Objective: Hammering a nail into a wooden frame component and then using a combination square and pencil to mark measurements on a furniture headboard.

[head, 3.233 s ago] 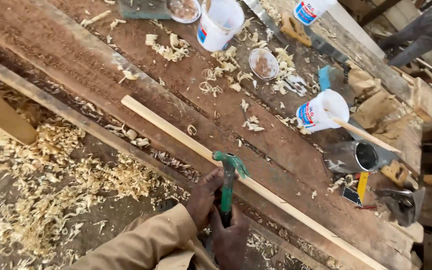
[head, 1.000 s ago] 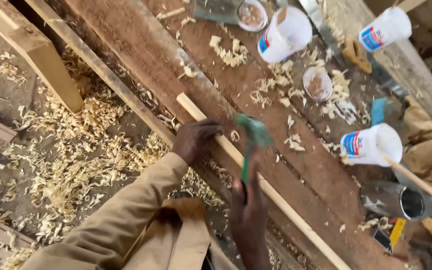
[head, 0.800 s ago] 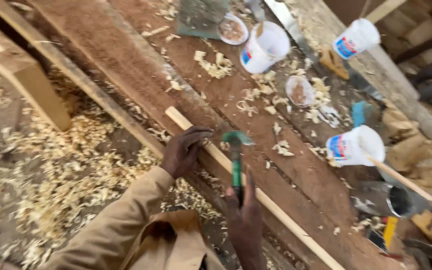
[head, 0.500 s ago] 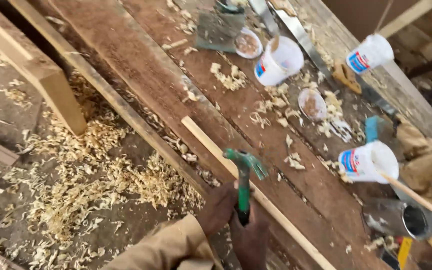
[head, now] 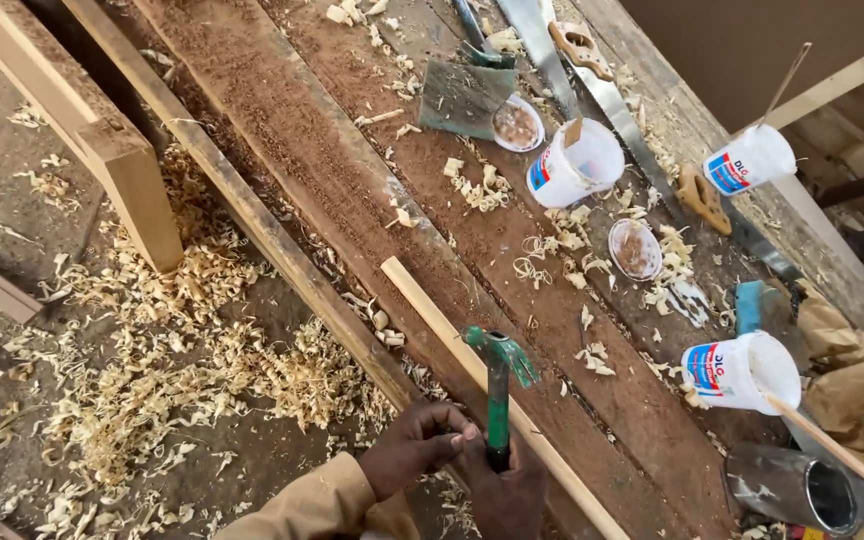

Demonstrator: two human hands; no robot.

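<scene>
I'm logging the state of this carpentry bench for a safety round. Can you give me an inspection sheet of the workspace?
Surface: worn plank workbench, dusted with sawdust and curled shavings.
Job's things: green claw hammer held upright over a pale wooden strip lying along the bench.
Clutter: three white plastic tubs, two round lids, handsaws, a metal can, a blue brush.
Grips: right hand closed on the hammer handle; left hand beside it at the strip.
Cables: nothing seen.
Surroundings: shavings heaped on the floor, timber frame alongside.
</scene>
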